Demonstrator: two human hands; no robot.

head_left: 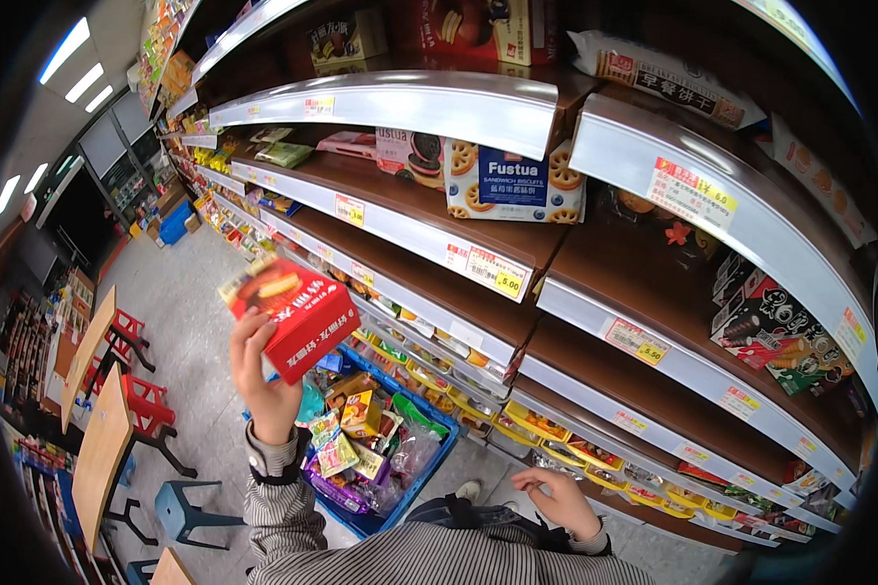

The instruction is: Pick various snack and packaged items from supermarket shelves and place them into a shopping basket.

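My left hand [260,375] is raised and closed round a red snack box [307,319] with a picture of round cakes on it. The box is tilted, above a blue crate [446,444] on the floor. Packaged snacks fill the crate, among them a yellow box [360,413], a green-and-yellow pouch [333,446] and purple packs [336,490]. Low on the right, my right hand [559,499] hangs in the air in front of the bottom shelves, fingers apart, holding nothing.
Tall brown shelves [439,304] with silver price rails curve across the right. A blue-and-white biscuit pack [514,182] and a dark illustrated pack [782,331] sit on them. To the left stand wooden tables [104,458], red stools [148,401] and a blue stool [187,513].
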